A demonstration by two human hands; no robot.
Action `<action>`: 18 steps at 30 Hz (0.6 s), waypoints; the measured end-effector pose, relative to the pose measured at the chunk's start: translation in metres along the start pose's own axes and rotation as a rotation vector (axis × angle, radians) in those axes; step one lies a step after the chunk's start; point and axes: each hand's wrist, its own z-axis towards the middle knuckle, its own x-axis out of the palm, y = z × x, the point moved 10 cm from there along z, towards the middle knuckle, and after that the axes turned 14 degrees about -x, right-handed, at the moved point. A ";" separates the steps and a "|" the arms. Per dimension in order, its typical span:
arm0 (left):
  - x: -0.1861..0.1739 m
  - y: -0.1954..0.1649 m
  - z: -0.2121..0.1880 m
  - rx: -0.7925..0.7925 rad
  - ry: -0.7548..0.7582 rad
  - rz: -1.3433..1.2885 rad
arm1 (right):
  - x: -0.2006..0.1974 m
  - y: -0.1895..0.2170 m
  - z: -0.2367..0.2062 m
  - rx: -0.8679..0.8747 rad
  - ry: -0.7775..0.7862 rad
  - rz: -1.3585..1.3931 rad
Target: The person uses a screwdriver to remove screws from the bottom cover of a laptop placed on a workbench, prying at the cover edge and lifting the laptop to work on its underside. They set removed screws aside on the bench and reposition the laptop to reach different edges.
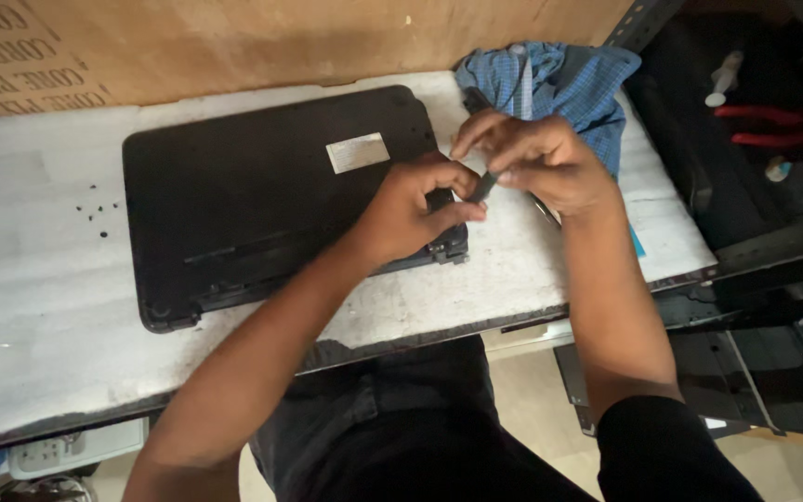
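**Both hands meet over the laptop's corner**

Where the two forearms reach up from the near edge of the white table [39,335], they converge at the right near corner of a black laptop [253,195] lying closed with its underside up. The left hand [411,209] is curled, thumb and fingers drawn together on that corner, knuckles turned toward the camera. The right hand [536,163] arches above it, wrist bent down, its fingers pinched shut around a slim dark tool [482,186] whose lower end slants down toward the left thumb. What kind of tool this is stays unclear; it may be a small screwdriver, since most of it is covered by the fingers.

The laptop's corner itself is hidden under the left hand. A pale label [357,151] sits on the case toward the far edge. Tiny dark screws [95,209] lie scattered near the table's left side. A blue checked cloth [559,84] is bunched at the far right corner, just behind the right hand.
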 end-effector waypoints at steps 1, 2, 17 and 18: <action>-0.005 -0.005 -0.002 0.049 -0.065 0.067 | 0.006 -0.001 0.002 0.007 0.045 0.031; -0.009 -0.011 -0.005 0.099 -0.131 0.130 | 0.012 -0.002 0.004 0.019 0.090 0.061; -0.001 -0.007 -0.001 0.002 -0.063 0.159 | 0.014 0.016 0.007 -0.165 0.087 -0.119; -0.003 -0.023 -0.006 0.190 -0.068 0.089 | 0.010 0.014 0.006 -0.143 0.073 -0.130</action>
